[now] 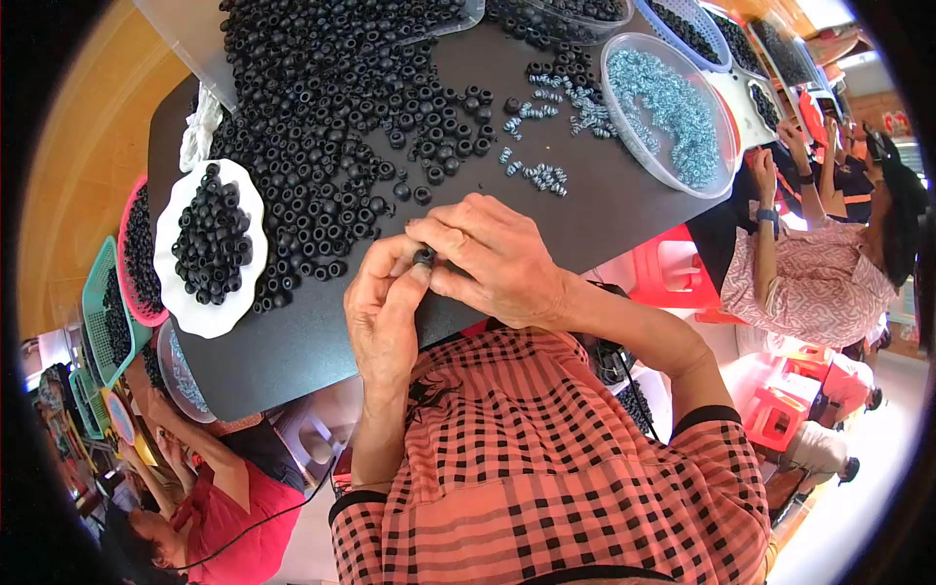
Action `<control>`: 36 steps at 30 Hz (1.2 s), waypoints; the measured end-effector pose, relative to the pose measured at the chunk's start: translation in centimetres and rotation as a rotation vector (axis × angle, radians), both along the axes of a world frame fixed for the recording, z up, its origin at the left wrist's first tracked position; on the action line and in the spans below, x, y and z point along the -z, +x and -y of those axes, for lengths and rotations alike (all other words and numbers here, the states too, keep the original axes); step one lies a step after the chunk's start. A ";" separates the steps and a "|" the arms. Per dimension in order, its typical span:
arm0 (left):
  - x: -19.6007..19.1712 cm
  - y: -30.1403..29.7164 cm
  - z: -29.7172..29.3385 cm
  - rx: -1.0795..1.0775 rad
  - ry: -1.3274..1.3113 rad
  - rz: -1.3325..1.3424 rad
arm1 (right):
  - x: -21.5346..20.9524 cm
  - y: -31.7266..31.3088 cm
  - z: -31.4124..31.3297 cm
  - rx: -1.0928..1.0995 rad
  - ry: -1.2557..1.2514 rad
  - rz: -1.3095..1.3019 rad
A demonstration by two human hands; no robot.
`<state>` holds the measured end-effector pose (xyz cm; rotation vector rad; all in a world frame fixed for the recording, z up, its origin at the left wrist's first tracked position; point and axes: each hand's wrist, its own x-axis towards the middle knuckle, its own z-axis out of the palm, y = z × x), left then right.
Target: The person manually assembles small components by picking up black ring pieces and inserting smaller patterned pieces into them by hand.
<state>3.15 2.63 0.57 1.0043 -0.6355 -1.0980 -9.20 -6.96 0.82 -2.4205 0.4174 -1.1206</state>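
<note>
Close to the table's front edge, my left hand pinches a small black plastic knob between thumb and forefinger. The knob's hollow end faces up. My right hand meets it from the other side, fingers curled over and touching the knob; whether a spring sits in those fingertips is hidden. Beyond my hands spreads a heap of loose black knobs, many with their holes showing. Small metal springs lie scattered to the right of the heap, beside a clear round tub holding many more springs.
A white scalloped plate piled with black knobs stands at the table's left edge. A tipped clear bin spills knobs at the back. Pink and green baskets stand beyond the left edge. Other people sit left and right, near red stools.
</note>
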 end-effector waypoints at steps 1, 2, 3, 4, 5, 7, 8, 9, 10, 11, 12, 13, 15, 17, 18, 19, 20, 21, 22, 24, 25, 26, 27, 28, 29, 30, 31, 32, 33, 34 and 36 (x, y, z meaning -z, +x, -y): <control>0.0 0.0 0.0 -0.014 0.013 -0.019 | 0.0 0.1 0.1 0.018 -0.064 -0.019; 0.0 0.0 0.0 -0.016 0.013 -0.018 | -0.1 0.1 0.1 0.016 -0.063 -0.018; 0.0 -0.1 0.1 -0.017 0.015 -0.025 | -0.2 0.1 0.2 0.021 -0.076 -0.027; 0.0 -0.1 0.1 -0.018 0.018 -0.032 | -0.2 0.1 0.2 0.027 -0.089 -0.035; 0.0 0.0 0.1 -0.018 0.019 -0.031 | -0.2 0.2 0.3 0.026 -0.088 -0.034; 0.1 0.0 0.1 -0.020 0.031 -0.012 | -0.1 0.1 0.5 0.019 -0.121 -0.052; 0.2 0.1 0.1 -0.019 0.031 -0.011 | -0.1 0.2 0.6 0.020 -0.120 -0.051; 0.3 0.1 0.0 -0.022 0.040 0.033 | -0.1 0.2 0.6 0.015 -0.129 -0.056; 0.3 0.1 0.0 -0.023 0.048 0.077 | -0.2 0.2 0.6 0.013 -0.138 -0.062; 0.1 0.0 0.0 -0.021 0.048 0.078 | 0.0 0.2 0.7 0.015 -0.138 -0.060; -0.3 -0.1 0.0 -0.023 0.089 0.156 | 0.2 0.2 0.8 0.014 -0.136 -0.021; -0.4 -0.2 -0.1 -0.029 0.131 0.233 | 0.3 0.2 0.8 0.011 -0.134 0.019; -0.3 0.0 -0.4 -0.017 0.156 0.289 | 0.4 0.2 0.9 0.003 -0.126 0.025; -0.1 0.0 -0.4 -0.004 0.178 0.345 | 0.5 0.1 0.9 -0.003 -0.120 0.031; 0.0 0.0 -0.3 -0.010 0.163 0.347 | 0.5 0.2 0.9 -0.014 -0.128 0.034; 0.0 0.0 -0.2 -0.017 0.147 0.350 | 0.5 0.2 0.9 -0.025 -0.136 0.038; 0.0 0.0 -0.2 -0.017 0.147 0.353 | 0.5 0.2 1.0 -0.024 -0.136 0.041; -0.1 0.0 -0.2 -0.012 0.150 0.366 | 0.6 0.2 1.0 -0.031 -0.141 0.050; -0.2 0.0 -0.2 -0.009 0.153 0.378 | 0.6 0.1 0.9 -0.038 -0.145 0.060; -0.2 0.0 -0.1 -0.001 0.132 0.377 | 0.6 0.2 0.8 -0.031 -0.174 0.064; -0.1 0.0 -0.1 0.011 0.109 0.371 | 0.6 0.1 0.8 -0.020 -0.204 0.064; -0.1 0.1 -0.1 0.011 0.107 0.373 | 0.6 0.0 0.7 -0.019 -0.205 0.066; -0.1 0.1 -0.2 0.041 0.097 0.357 | 0.6 -0.1 0.6 -0.021 -0.220 0.049; -0.1 0.2 -0.2 0.066 0.089 0.343 | 0.5 0.0 0.6 -0.027 -0.235 0.037; 0.0 0.2 -0.3 0.062 0.088 0.349 | 0.5 0.0 0.5 -0.030 -0.236 0.042; 0.4 0.2 -0.3 0.039 0.074 0.373 | 0.6 0.1 0.6 -0.044 -0.213 0.057; 0.6 0.2 -0.2 0.019 0.059 0.397 | 0.6 0.1 0.7 -0.054 -0.191 0.070; 0.5 0.3 -0.1 0.016 0.056 0.402 | 0.6 0.2 0.7 -0.056 -0.194 0.075; 0.3 0.4 -0.1 0.041 0.065 0.370 | 0.5 0.2 0.7 -0.045 -0.182 0.076; 0.2 0.3 -0.2 0.068 0.077 0.337 | 0.6 0.2 0.6 -0.032 -0.168 0.076; 0.2 0.0 -0.1 0.033 0.086 0.307 | 0.5 0.3 0.6 -0.024 -0.135 0.084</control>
